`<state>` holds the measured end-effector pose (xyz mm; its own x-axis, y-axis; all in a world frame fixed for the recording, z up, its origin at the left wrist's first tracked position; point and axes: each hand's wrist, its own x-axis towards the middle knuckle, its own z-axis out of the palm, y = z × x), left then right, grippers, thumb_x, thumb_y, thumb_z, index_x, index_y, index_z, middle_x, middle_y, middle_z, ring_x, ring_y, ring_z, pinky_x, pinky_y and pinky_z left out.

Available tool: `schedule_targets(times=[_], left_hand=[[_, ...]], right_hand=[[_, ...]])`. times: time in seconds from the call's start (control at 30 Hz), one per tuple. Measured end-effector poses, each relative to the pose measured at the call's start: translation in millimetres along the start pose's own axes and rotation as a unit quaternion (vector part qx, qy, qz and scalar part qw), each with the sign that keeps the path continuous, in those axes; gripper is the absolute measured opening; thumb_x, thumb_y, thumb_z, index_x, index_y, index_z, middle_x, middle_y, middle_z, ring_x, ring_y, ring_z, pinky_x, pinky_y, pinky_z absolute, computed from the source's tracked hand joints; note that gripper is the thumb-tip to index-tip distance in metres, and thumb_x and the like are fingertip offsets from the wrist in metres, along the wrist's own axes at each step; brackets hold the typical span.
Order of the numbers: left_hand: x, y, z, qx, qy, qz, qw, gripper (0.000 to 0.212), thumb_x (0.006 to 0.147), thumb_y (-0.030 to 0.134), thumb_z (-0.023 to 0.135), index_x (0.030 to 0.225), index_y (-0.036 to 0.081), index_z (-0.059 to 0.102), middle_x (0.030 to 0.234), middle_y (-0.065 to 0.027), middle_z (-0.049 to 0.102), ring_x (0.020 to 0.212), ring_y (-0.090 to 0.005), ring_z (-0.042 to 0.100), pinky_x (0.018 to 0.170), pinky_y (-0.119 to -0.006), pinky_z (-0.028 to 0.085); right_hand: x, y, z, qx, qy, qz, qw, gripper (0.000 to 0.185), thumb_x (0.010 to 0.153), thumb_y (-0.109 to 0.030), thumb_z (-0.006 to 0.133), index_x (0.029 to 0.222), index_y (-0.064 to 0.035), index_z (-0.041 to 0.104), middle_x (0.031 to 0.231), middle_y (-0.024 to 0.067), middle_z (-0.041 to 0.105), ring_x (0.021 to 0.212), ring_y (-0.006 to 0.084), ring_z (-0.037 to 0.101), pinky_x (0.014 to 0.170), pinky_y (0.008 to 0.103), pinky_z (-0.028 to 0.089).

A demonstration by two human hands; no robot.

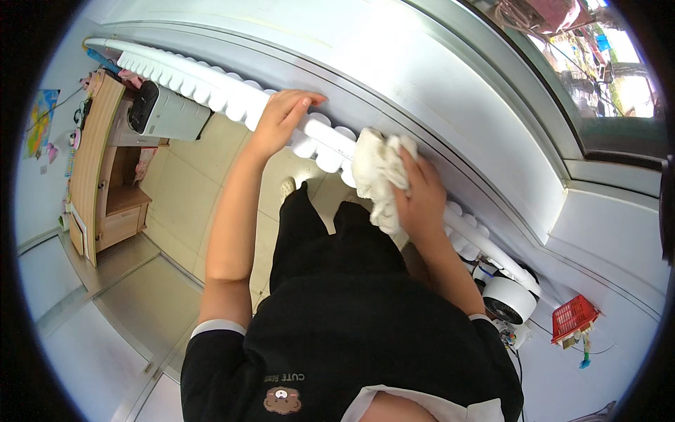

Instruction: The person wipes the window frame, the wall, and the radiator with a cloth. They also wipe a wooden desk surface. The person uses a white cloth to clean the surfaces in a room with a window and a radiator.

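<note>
A long white radiator (pixel 237 108) with rounded columns and a tubular top runs along the wall below the window. My left hand (pixel 282 118) rests over its top rail, left of centre, with the fingers draped across the rail towards the wall. To the right of it, my right hand (pixel 422 195) grips a crumpled off-white cloth (pixel 374 171), which lies against the radiator's top and hangs down its front. The cloth hides that stretch of the rail and part of my right fingers.
A wooden desk (pixel 89 163) and a grey-white box-shaped unit (pixel 176 113) stand at the left. A white-and-black appliance (pixel 509 300) sits by the radiator's right end, near a red plastic basket (pixel 575 316) on the wall. The window sill (pixel 448 79) runs above the radiator.
</note>
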<state>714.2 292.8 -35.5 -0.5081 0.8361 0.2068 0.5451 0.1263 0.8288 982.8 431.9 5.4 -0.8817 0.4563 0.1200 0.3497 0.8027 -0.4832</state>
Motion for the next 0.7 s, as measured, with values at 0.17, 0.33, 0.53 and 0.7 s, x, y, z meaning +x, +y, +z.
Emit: schedule_targets(times=[0.17,0.33,0.53,0.7], left_hand=[[1.0,4.7,-32.3,0.126,0.01,0.017,0.992,0.026,0.096,0.021,0.051,0.11,0.004,0.066,0.11,-0.0117,0.065,0.105,-0.0297,0.057,0.095,-0.04,0.042],[18.3,-90.8,-138.8,0.312,-0.1,0.039,0.944,0.025,0.094,0.024,0.055,0.102,0.004,0.067,0.109,-0.0114,0.066,0.107,-0.0314,0.057,0.096,-0.045,0.04],[51.3,-119.5,-159.6,0.405,-0.104,-0.009,0.908,0.033,0.093,0.03,0.049,0.085,0.008,0.072,0.08,-0.0102,0.069,0.072,-0.0331,0.063,0.067,-0.046,0.048],[48.2,-139.0,-160.2,0.343,-0.022,0.139,0.929,0.032,0.087,0.025,0.054,0.063,0.008,0.065,0.063,-0.0095,0.063,0.057,-0.0337,0.058,0.057,-0.044,0.046]], right_hand=[[64.6,-49.3,56.6,-0.153,-0.12,-0.017,0.981,0.069,0.075,-0.024,0.074,0.137,-0.0092,0.046,0.119,0.0142,0.055,0.109,0.0322,0.054,0.092,0.0423,0.046],[70.9,-56.2,70.9,-0.193,-0.1,-0.049,0.975,0.066,0.076,-0.023,0.071,0.136,-0.0099,0.047,0.12,0.0119,0.055,0.108,0.0305,0.056,0.092,0.0412,0.046],[147.6,-119.9,141.0,-0.123,-0.03,-0.07,0.99,0.067,0.075,-0.02,0.071,0.136,-0.014,0.047,0.121,0.0101,0.055,0.107,0.029,0.056,0.09,0.0406,0.047],[148.2,-141.2,120.6,-0.068,-0.084,0.032,0.994,0.07,0.071,-0.015,0.073,0.136,-0.0211,0.05,0.123,0.0114,0.055,0.107,0.032,0.056,0.089,0.0424,0.047]])
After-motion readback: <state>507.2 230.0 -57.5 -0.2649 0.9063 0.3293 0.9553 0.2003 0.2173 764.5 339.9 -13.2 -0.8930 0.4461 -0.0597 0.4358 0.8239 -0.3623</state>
